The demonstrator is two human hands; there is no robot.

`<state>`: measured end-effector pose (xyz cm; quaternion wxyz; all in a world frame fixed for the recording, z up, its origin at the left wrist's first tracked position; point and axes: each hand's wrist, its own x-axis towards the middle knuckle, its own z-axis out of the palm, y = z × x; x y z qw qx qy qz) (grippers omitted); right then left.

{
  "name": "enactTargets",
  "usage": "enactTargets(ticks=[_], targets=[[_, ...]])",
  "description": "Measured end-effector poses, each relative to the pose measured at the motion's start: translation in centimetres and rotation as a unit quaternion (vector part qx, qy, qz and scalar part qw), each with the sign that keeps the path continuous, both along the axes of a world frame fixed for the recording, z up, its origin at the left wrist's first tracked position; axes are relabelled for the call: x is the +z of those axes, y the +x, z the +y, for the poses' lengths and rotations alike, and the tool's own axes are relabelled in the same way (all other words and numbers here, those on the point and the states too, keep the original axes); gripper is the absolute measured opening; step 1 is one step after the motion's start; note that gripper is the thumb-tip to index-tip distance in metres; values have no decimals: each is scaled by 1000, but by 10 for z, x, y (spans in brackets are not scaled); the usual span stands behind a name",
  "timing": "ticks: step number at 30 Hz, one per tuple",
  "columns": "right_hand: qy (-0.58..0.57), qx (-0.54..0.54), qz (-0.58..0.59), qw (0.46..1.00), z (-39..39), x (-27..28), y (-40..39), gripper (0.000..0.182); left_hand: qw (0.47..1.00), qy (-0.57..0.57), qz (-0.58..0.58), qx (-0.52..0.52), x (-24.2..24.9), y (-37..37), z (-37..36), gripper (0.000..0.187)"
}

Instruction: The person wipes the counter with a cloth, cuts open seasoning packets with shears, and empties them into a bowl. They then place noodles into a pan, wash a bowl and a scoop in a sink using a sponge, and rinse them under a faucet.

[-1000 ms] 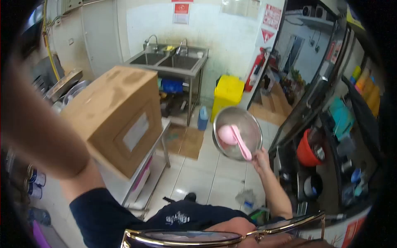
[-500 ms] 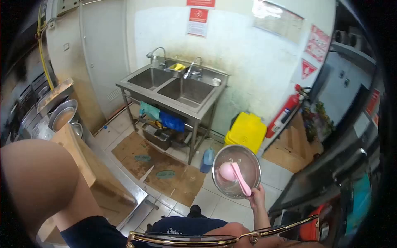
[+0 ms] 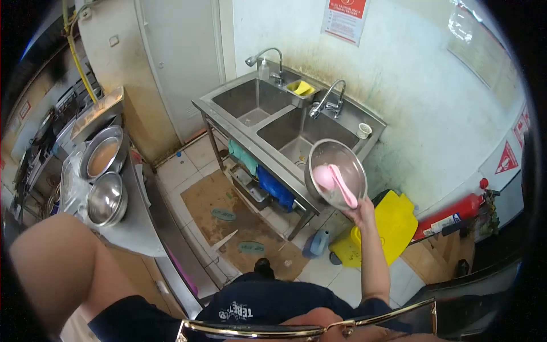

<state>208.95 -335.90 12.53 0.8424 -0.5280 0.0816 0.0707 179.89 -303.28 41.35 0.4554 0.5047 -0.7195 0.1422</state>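
My right hand (image 3: pixel 363 214) is closed on the rim of a round metal bowl (image 3: pixel 359 166), held out in front of the sink's right basin and tilted toward me. Inside the bowl lies a pink plastic scoop (image 3: pixel 326 177) with a round cup, its long handle reaching the rim right at my fingers. Wet traces show on the bowl's inner wall. My left arm (image 3: pixel 54 256) is bent close to the camera at the lower left, and its hand is out of view.
A steel double sink (image 3: pixel 263 130) with two taps stands against the wall, a yellow sponge (image 3: pixel 303 88) between them. Metal bowls (image 3: pixel 106 198) sit on a counter at left. Below right are a yellow bin (image 3: pixel 393 219), a blue jug (image 3: pixel 315 244) and a fire extinguisher (image 3: pixel 456 215). Cardboard (image 3: pixel 199 199) covers the floor.
The view has turned right and come closer to the sink. My right hand has carried the bowl and scoop from over the floor to the front of the right basin.
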Motion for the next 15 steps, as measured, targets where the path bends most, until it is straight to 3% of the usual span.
enactTargets(ticks=[3,6,8,10,15], targets=[[-12,46,41,998,8,-32,80,32,998,-24,-48,-18,23,38,21,20],[-46,19,91,995,40,-36,146,29,997,-28,-62,-18,42,89,35,19],[-98,43,126,986,59,-49,187,34,998,-21,-62,-19,47,122,40,19],[-67,69,159,983,75,-87,232,43,998,-15,-57,-23,48,161,44,19],[-266,-93,228,932,150,-171,309,56,999,-6,-41,-25,41,266,52,19]])
